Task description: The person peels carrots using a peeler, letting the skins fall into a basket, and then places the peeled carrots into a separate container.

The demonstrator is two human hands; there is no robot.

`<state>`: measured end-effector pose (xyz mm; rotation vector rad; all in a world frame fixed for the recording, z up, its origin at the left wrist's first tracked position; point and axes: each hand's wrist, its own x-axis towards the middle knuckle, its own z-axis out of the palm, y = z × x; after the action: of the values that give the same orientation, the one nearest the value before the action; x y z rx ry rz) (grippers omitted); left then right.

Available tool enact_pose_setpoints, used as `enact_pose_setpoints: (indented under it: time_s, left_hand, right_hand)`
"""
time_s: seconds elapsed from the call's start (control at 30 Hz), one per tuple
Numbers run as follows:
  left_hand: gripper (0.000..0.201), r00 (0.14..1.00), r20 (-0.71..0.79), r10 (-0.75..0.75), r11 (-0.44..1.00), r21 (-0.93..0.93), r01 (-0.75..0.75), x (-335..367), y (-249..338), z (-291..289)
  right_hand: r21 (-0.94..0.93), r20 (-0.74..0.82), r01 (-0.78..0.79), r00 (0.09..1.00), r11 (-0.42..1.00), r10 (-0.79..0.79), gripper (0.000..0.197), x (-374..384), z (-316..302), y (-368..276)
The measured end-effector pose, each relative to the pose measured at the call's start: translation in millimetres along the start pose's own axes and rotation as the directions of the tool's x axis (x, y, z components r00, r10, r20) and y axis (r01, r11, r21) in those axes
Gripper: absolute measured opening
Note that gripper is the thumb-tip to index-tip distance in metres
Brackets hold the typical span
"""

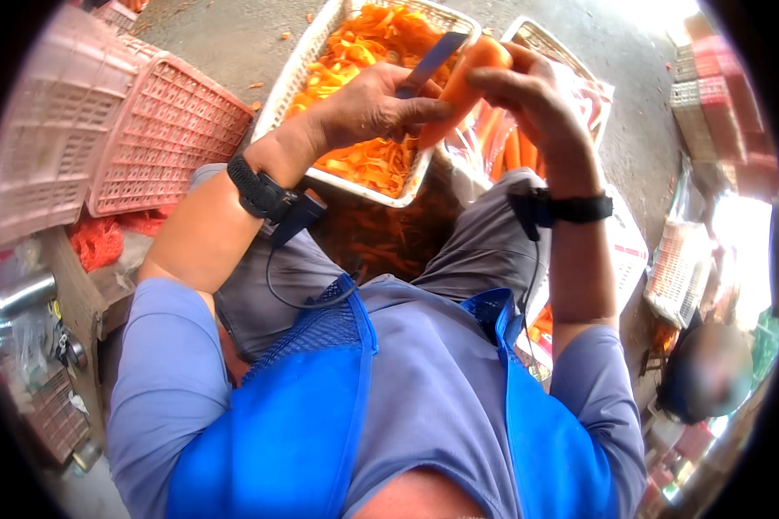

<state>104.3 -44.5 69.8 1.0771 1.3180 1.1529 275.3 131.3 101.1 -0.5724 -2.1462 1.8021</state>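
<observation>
My right hand (541, 99) is closed around a thick orange carrot (466, 91), fingers behind it and thumb along its upper side. The carrot slants down toward my left hand (368, 105), whose thumb reaches to its lower part. Gripped in that left hand is a flat, dark-blue hand tool (434, 60) that sticks up beside the carrot; its working end is hidden. Below both hands stands a white plastic crate (273, 108) heaped with orange carrot peelings (355, 60). More whole carrots (515, 151) lie in clear plastic just under my right hand.
Pink lattice crates (169, 130) are stacked at the left, near a red mesh bag (99, 242). A second white crate (528, 30) stands behind my right hand. Peel scraps litter the floor between my knees. At the far right are more crates (679, 272) and a person (710, 372).
</observation>
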Motion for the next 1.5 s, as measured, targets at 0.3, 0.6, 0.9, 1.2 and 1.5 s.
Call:
enact_pose_setpoints:
  time_s: [0.3, 0.6, 0.9, 1.2, 1.5]
  left_hand:
    - [0.015, 0.985, -0.166, -0.057, 0.993, 0.091, 0.073, -20, -20, -16]
    - [0.017, 0.932, -0.200, 0.303, 0.676, 0.734, -0.062, -7, -17, -41]
    - [0.013, 0.929, -0.173, 0.326, 0.575, 0.817, -0.050, 1, -17, -24]
    - [0.021, 0.940, -0.209, 0.271, 0.485, 0.873, 0.054, 7, -31, -15]
    - [0.021, 0.962, -0.231, 0.146, 0.462, 0.876, 0.140, 10, -35, -11]
  right_hand:
    - [0.605, 0.171, -0.254, 0.967, 0.754, 0.188, 0.031, 16, 91, 61]
    - [0.289, 0.124, -0.215, 0.975, 0.933, 0.186, 0.033, 12, 65, 52]
    - [0.275, 0.058, -0.163, 0.986, 0.948, 0.153, 0.036, 13, 68, 62]
    - [0.140, 0.060, -0.164, 0.986, 0.977, 0.157, 0.029, 12, 72, 73]
    - [0.169, 0.088, -0.210, 0.976, 0.963, 0.198, 0.026, 5, 79, 73]
